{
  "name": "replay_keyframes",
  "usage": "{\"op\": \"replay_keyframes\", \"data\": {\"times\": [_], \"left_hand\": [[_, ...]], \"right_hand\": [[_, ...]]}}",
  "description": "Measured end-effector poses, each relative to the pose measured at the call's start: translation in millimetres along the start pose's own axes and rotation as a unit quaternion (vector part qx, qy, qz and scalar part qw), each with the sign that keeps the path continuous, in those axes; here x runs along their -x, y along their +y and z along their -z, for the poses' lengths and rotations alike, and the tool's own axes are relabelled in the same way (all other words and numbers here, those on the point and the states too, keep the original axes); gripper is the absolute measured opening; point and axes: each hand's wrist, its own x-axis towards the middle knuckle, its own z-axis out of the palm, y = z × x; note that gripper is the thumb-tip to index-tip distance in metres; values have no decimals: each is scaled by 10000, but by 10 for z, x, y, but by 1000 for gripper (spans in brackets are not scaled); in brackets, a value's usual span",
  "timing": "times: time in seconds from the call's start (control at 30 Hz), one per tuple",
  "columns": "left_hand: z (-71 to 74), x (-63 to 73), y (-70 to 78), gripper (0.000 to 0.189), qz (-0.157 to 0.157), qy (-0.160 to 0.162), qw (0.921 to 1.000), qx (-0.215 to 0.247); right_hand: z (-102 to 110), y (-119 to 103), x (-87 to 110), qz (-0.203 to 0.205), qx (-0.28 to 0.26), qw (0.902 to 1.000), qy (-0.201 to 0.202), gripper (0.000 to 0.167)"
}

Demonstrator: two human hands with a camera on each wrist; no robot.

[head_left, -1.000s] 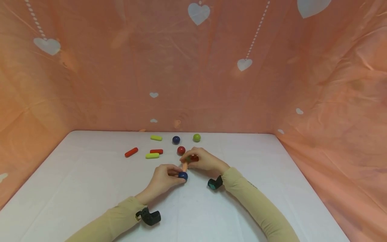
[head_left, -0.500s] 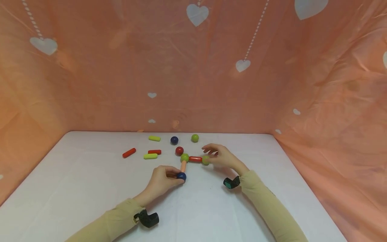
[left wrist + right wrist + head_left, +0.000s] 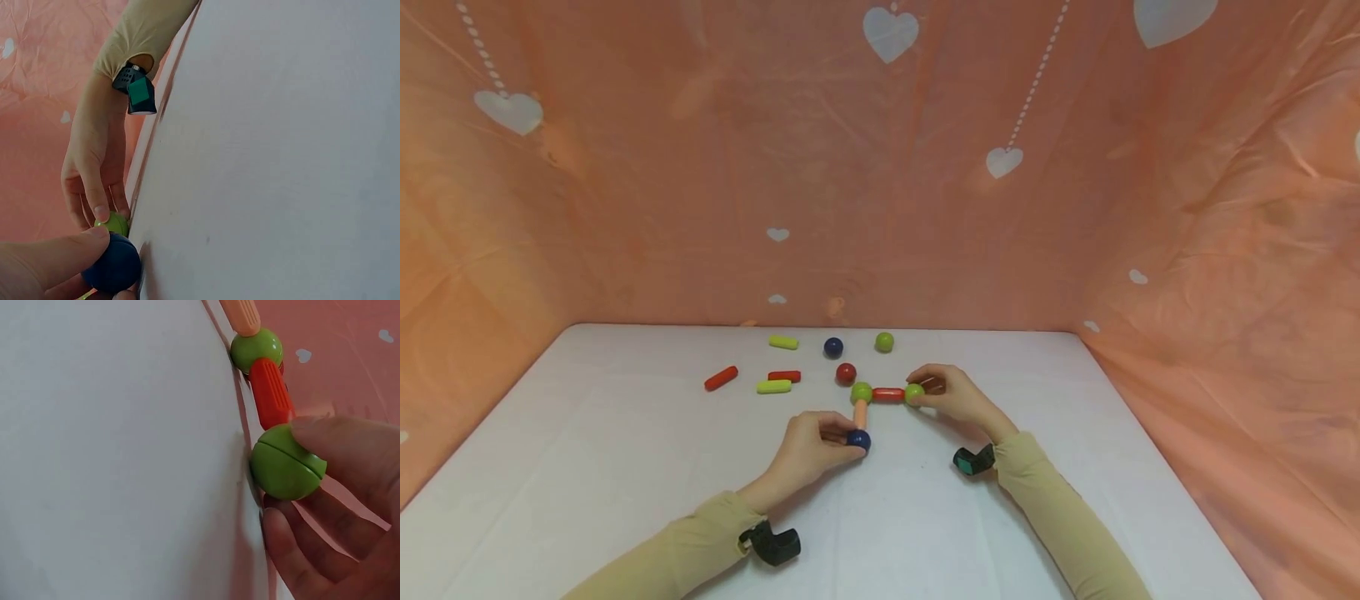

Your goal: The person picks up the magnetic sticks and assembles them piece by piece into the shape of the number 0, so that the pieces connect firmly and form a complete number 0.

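My left hand (image 3: 808, 446) pinches a blue ball (image 3: 112, 265) between thumb and fingers on the table. From that ball an orange stick (image 3: 861, 414) leads back to a green ball (image 3: 861, 392). A red stick (image 3: 888, 394) joins this corner ball to a second green ball (image 3: 287, 464) on the right. My right hand (image 3: 958, 396) holds that second ball, its thumb on top and its fingers curled beneath, as the right wrist view shows. Together the balls and sticks form an L shape lying on the white surface.
Behind the L lie a loose red ball (image 3: 846, 373), a blue ball (image 3: 833, 347) and a green ball (image 3: 884, 342). To the left are red sticks (image 3: 721, 378) and yellow-green sticks (image 3: 774, 387). The white table (image 3: 625, 467) ends at an orange curtain (image 3: 880, 208).
My right hand has shifted from the corner ball to the right-end green ball, uncovering the red stick, and its fingers have closed on that ball. My left hand keeps hold of the blue ball.
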Motion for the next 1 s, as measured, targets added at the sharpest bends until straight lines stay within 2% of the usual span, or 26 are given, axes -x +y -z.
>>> {"op": "replay_keyframes", "data": {"times": [0.17, 0.27, 0.4, 0.57, 0.73, 0.83, 1.0], "left_hand": [[23, -9, -8, 29, 19, -41, 10000, -33], [95, -24, -16, 32, 70, -59, 10000, -21], [308, -54, -16, 38, 190, 65, 9998, -18], [701, -128, -59, 44, 165, 391, 9990, -132], [1048, -208, -178, 48, -35, 516, 9980, -355], [1156, -249, -253, 50, -171, 437, 9975, -519], [1195, -303, -341, 45, -50, 119, 9983, -564]], "right_hand": [[-7, 14, 10, -122, -90, 9998, 97, 33], [-14, 17, 10, -265, -142, 9995, 138, 33], [-28, 26, 6, -318, -223, 9991, 161, 33], [-42, 31, 8, -267, -237, 9992, 172, 33], [-38, 9, 10, -306, -223, 9991, 194, 31], [-40, -8, 15, -351, -241, 9989, 201, 31], [-59, -14, 19, -464, -315, 9982, 206, 31]]}}
